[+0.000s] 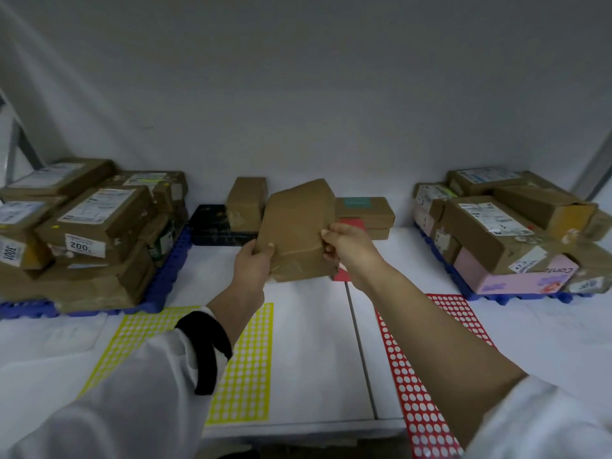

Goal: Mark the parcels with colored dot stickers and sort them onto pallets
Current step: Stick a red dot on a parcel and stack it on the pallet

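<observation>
Brown paper wraps the parcel (pixel 296 231) that both hands hold up above the white table (pixel 311 342), toward twelve o'clock. The left hand (pixel 253 261) grips its lower left corner, thumb on the front and fingers curled behind. The right hand (pixel 344 245) pinches the right edge. Held upright and tilted, the taped face is turned toward the person, probably to check it or find a spot for a dot. No sticker shows on it.

A yellow sticker sheet (pixel 246 366) lies at seven o'clock and a red sticker sheet (pixel 410 385) at five o'clock, both within easy reach. Each sits below a blue pallet stacked with parcels: the left pallet (pixel 172 270) at ten o'clock, the right pallet (pixel 440 260) at two o'clock. A few more boxes (pixel 246 200), seemingly unsorted, wait at twelve o'clock behind the held parcel.
</observation>
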